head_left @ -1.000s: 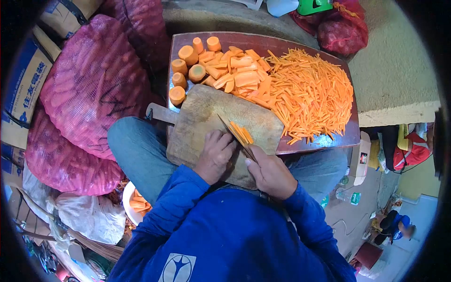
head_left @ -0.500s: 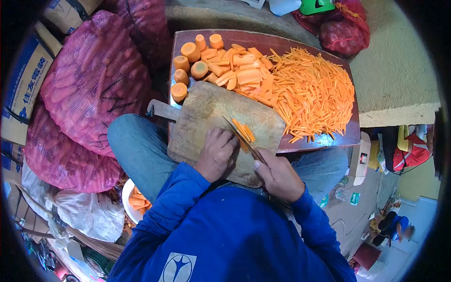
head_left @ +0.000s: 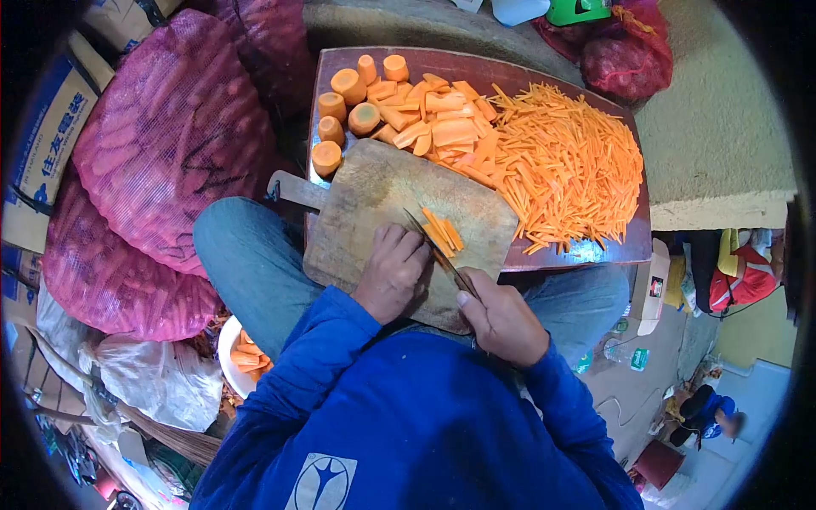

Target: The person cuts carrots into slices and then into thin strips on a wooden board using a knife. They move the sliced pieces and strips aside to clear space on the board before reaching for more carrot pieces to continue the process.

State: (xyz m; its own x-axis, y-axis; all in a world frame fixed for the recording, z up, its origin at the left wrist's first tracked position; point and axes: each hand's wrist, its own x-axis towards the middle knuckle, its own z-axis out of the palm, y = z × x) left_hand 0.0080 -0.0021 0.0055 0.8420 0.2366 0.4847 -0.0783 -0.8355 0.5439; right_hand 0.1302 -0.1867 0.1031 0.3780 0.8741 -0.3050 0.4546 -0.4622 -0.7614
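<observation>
My right hand (head_left: pixel 503 321) grips the handle of a knife (head_left: pixel 435 250), whose blade lies across a worn wooden cutting board (head_left: pixel 374 191) on my lap. My left hand (head_left: pixel 393 272) is curled on the board just left of the blade, pressing down carrot that its fingers mostly hide. A few cut carrot strips (head_left: pixel 444 231) lie right of the blade. Behind the board a brown tray (head_left: pixel 586 252) holds carrot stumps (head_left: pixel 344 85), flat carrot slices (head_left: pixel 446 119) and a large heap of carrot sticks (head_left: pixel 569 170).
Big red mesh sacks (head_left: pixel 161 153) of carrots stand at my left, with cardboard boxes (head_left: pixel 42 153) behind them. A white bowl (head_left: pixel 234 357) of carrot scraps sits by my left knee. More red mesh bags (head_left: pixel 629 42) lie beyond the tray. Another person (head_left: pixel 705 408) sits at lower right.
The knife has worked a little further along under my left hand, and a few more strips lie beside the blade. Both hands stay in nearly the same place.
</observation>
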